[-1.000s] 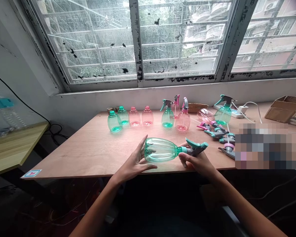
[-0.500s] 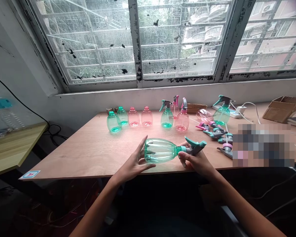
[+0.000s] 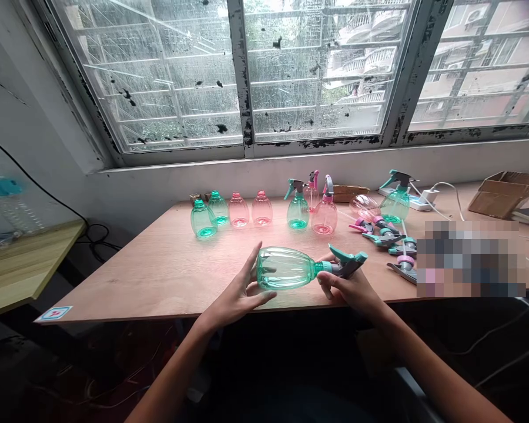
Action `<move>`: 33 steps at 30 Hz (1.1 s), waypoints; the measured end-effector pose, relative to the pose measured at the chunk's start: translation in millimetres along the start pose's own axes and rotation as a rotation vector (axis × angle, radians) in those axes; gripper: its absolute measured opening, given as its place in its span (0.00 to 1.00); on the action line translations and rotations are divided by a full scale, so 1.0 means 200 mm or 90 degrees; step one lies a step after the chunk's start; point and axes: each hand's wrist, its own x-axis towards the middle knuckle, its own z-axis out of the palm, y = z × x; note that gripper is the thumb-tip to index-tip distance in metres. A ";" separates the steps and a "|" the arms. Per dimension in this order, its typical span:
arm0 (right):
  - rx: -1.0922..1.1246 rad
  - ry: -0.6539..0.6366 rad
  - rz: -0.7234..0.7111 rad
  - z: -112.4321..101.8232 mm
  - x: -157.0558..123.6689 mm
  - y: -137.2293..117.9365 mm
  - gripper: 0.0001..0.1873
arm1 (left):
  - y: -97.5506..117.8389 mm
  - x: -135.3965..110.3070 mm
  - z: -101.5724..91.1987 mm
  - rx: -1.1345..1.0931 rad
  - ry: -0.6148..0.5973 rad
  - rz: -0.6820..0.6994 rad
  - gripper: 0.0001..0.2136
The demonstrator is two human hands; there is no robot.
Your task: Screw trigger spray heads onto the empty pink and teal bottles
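Note:
A clear green spray bottle [image 3: 286, 268] lies sideways in both my hands above the near edge of the wooden table [image 3: 167, 276]. My left hand [image 3: 240, 294] cups its rounded base, fingers curled around it. My right hand [image 3: 348, 288] is closed on the neck and the teal-and-grey trigger head [image 3: 348, 263], which points right.
At the back stand two green and two pink capless bottles [image 3: 229, 211], then capped bottles [image 3: 311, 208] and another green one [image 3: 397, 197]. Loose trigger heads [image 3: 390, 241] lie at the right beside a blurred patch. A cardboard box [image 3: 505, 191], a power strip and cables sit far right.
The bottle and both hands have barely shifted; the view has tilted slightly. My grip is the same.

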 end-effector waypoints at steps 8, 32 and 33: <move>-0.006 0.009 0.004 0.01 0.00 -0.01 0.14 | 0.03 0.00 0.00 0.014 0.023 -0.021 0.45; 0.003 0.015 0.005 0.00 0.00 0.00 0.15 | 0.04 0.01 -0.01 0.024 0.014 -0.004 0.38; 0.003 0.018 0.004 0.00 0.00 0.00 0.15 | 0.03 0.01 0.00 0.023 0.008 -0.003 0.39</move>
